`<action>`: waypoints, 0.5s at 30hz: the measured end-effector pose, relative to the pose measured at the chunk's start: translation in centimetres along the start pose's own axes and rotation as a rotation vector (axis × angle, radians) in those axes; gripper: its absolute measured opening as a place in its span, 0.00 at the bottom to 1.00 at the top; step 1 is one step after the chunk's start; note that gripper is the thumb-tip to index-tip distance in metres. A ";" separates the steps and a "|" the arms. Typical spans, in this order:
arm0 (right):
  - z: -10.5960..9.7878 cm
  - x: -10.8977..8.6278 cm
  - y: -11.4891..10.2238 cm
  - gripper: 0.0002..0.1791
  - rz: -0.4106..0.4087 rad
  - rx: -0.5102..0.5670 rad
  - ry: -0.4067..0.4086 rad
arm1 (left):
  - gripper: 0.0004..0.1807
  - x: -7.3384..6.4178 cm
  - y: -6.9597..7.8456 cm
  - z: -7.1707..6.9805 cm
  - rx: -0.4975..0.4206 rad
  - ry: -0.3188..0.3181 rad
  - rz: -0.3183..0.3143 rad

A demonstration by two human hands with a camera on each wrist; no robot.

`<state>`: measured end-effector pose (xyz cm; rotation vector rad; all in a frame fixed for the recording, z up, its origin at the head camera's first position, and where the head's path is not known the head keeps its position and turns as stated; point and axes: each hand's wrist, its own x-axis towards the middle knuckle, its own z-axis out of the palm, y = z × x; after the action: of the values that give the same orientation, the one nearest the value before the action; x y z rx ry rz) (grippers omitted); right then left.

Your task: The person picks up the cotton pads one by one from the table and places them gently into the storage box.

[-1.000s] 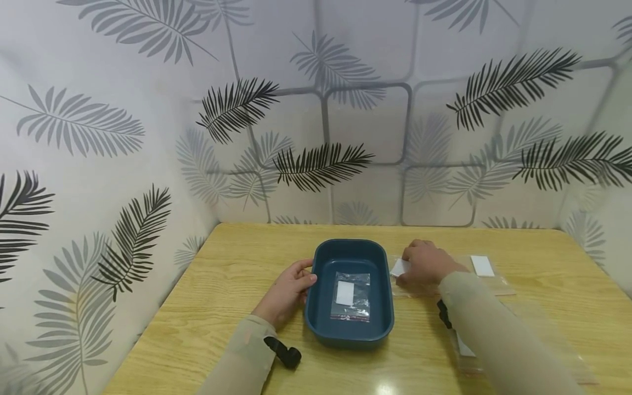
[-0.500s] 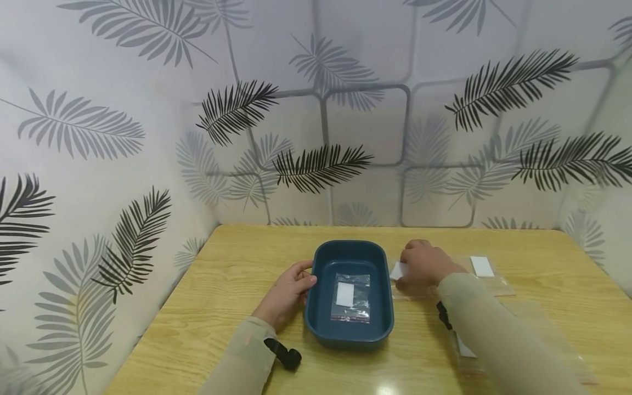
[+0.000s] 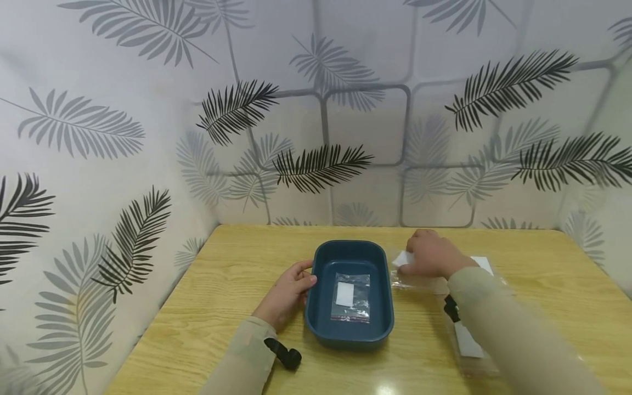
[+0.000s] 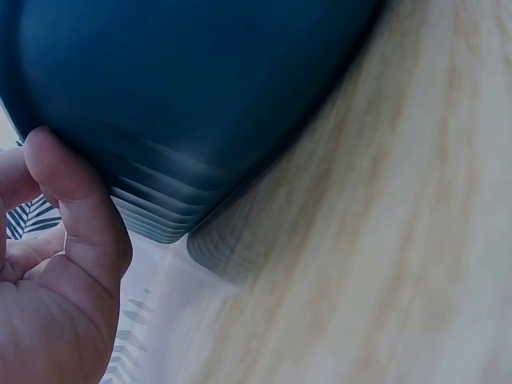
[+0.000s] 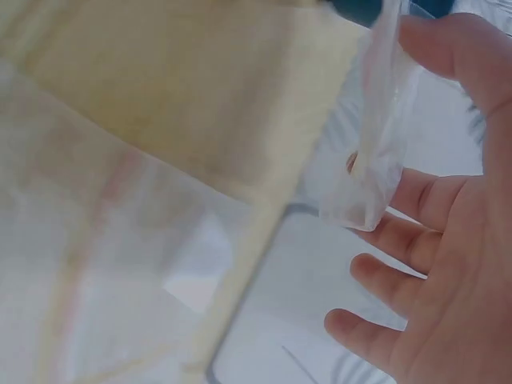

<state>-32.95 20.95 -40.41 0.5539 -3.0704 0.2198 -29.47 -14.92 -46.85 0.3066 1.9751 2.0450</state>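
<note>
My left hand [image 3: 285, 292] holds the left side of a dark blue rectangular plastic box [image 3: 349, 342], thumb at the rim. In the left wrist view, the thumb lies against the blue wall. Inside the box rests a small clear zip bag [image 3: 362, 299] with a white card in it. To the right of the box, my right hand [image 3: 435, 255] pinches another clear zip bag [image 3: 404, 260] with a white piece showing. The right wrist view has this bag [image 5: 380, 120] hanging between thumb and index finger, raised above the table, the other fingers spread.
More clear bags with white cards lie on the right: one bag's card [image 3: 481, 265] shows behind my right wrist, and another bag [image 3: 469, 345] is partly under the forearm. The wooden table [image 3: 237, 247] meets a leaf-patterned wall covering [image 3: 365, 126] at the back and left.
My right hand has lifted the pinched bag slightly off the table and moved up and right with it. The left hand and the box have stayed put.
</note>
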 end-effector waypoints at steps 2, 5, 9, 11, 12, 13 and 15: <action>-0.9 -0.2 0.0 0.27 -0.007 0.014 0.013 | 0.27 0.0 0.0 0.1 0.000 -0.001 0.000; -2.1 -0.5 -0.1 0.29 -0.004 0.030 0.024 | 0.27 0.0 0.0 0.1 0.000 -0.001 0.002; -3.5 -0.9 -1.2 0.31 -0.009 0.050 0.041 | 0.27 0.0 -0.1 0.1 0.003 -0.001 0.005; -4.0 -1.0 -2.2 0.31 -0.031 0.049 0.053 | 0.27 0.0 -0.1 0.1 0.006 -0.001 0.007; -4.2 -1.0 -2.8 0.31 -0.041 0.045 0.059 | 0.27 0.0 -0.1 0.1 0.008 -0.001 0.008; -4.4 -1.0 -3.4 0.31 -0.054 0.038 0.061 | 0.27 0.0 -0.1 0.1 0.011 -0.002 0.009; -4.4 -0.9 -4.6 0.31 -0.076 0.015 0.067 | 0.27 0.0 -0.1 0.1 0.020 -0.003 0.013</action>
<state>-30.58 17.56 -35.45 0.6481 -2.9786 0.2542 -29.47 -14.78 -46.90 0.3273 1.9981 2.0322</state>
